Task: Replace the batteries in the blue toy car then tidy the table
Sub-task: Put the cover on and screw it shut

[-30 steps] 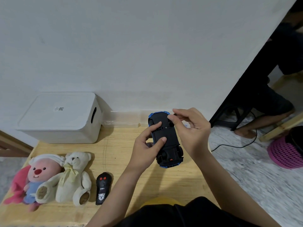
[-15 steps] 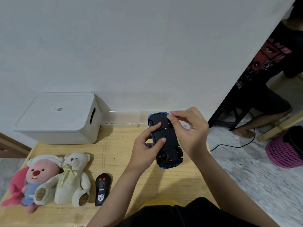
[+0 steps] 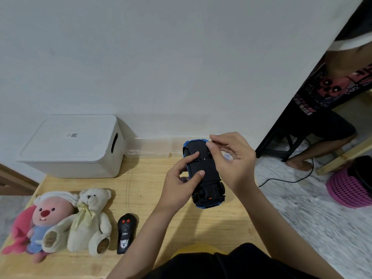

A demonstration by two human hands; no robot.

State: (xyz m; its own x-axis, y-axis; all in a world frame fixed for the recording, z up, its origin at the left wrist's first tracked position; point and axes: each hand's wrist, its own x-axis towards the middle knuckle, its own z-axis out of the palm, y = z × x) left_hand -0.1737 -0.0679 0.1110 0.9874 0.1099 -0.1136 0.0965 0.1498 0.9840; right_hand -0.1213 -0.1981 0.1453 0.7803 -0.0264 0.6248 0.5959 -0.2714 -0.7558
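The blue toy car (image 3: pixel 207 178) is held upside down above the wooden table (image 3: pixel 181 224), its black underside facing me. My left hand (image 3: pixel 181 182) grips the car's left side, thumb and forefinger resting on the underside. My right hand (image 3: pixel 231 158) is at the car's far end, thumb and forefinger pinched together over the underside near the top right corner. Whether the fingers pinch a small part, I cannot tell. The battery cover area lies between both thumbs.
A black remote control (image 3: pixel 125 232) lies left of my forearm. Two plush toys, a cream bear (image 3: pixel 90 220) and a pink one (image 3: pixel 44 220), sit at the table's left. A white lidded box (image 3: pixel 74 146) and a clear tray (image 3: pixel 153 148) stand against the wall. A person (image 3: pixel 322 121) and a pink basket (image 3: pixel 350 188) are on the right.
My right thumb and forefinger have shifted slightly along the car's far end. The car and my left hand stay nearly still. The person on the right has moved.
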